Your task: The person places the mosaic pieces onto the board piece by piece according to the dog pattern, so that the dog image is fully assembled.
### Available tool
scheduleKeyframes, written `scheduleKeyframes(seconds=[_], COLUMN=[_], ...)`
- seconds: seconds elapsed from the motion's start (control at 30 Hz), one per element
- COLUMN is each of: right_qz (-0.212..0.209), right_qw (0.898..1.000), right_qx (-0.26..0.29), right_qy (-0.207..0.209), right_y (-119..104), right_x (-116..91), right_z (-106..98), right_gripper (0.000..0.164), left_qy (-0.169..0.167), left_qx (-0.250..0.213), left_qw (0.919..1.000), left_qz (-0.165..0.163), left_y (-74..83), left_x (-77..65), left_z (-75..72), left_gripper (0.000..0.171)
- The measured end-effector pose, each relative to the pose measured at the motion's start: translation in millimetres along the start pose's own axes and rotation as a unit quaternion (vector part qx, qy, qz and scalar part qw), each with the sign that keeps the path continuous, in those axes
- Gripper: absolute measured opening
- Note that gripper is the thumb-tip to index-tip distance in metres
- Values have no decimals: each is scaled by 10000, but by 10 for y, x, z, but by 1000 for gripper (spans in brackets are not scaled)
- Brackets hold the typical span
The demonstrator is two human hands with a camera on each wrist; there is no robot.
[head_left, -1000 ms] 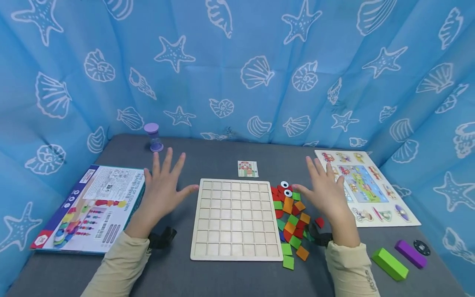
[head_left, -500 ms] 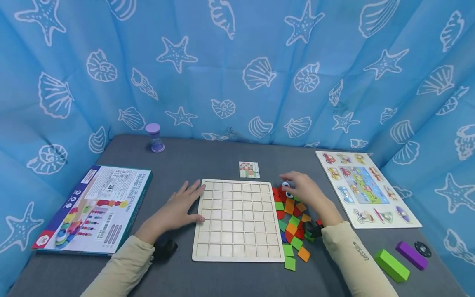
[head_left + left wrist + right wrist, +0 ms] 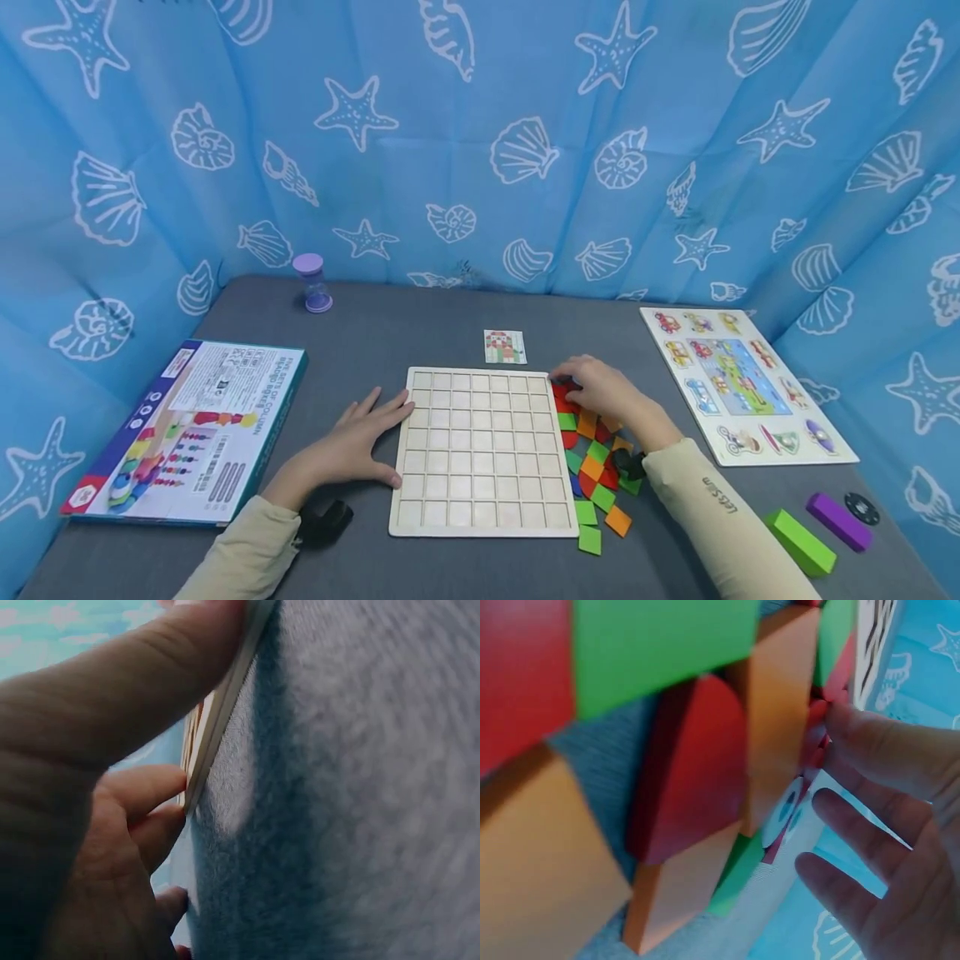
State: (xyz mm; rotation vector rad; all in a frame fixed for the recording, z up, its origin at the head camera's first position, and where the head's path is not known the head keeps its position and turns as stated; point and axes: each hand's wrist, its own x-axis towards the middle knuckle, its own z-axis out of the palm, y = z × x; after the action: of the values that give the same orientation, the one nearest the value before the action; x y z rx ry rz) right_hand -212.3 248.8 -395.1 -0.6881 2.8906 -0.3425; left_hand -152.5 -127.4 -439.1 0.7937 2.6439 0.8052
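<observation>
pale gridded board [image 3: 482,454], flat on table [image 3: 420,329], red, green, orange tiles [image 3: 590,469] loose along its right side, left hand [image 3: 351,444] fanned, fingertips touching board's left edge, gripping nothing, right hand [image 3: 600,387] at tiles' far end, fingers part-bent, can't tell if pinching one

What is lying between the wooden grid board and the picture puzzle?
In the head view: coloured pieces beside the grid board, the right hand over their far end, then grey tabletop before the puzzle.
</observation>
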Motion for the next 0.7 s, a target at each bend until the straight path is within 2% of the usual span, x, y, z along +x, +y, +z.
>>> scheduleKeyframes(seconds=[0.17,0.43,0.7], right_qz=[99,686,725], right_qw=[9996,9972,9967], right_qx=[246,294,362], right_qy=[-43,42,32], right_y=[1,-1,8], right_x=[16,79,107], right_z=[9,16,5], right_gripper=[25,19,23], left_qy=[29,126,193], left_qx=[-210,-283,-261], left_qw=[9998,9995,9994], left_qz=[12,98,113], left_y=[-25,-39,-77], left_x=[-1,-3,-5], left_z=[22,30,65], left_gripper=[104,103,104])
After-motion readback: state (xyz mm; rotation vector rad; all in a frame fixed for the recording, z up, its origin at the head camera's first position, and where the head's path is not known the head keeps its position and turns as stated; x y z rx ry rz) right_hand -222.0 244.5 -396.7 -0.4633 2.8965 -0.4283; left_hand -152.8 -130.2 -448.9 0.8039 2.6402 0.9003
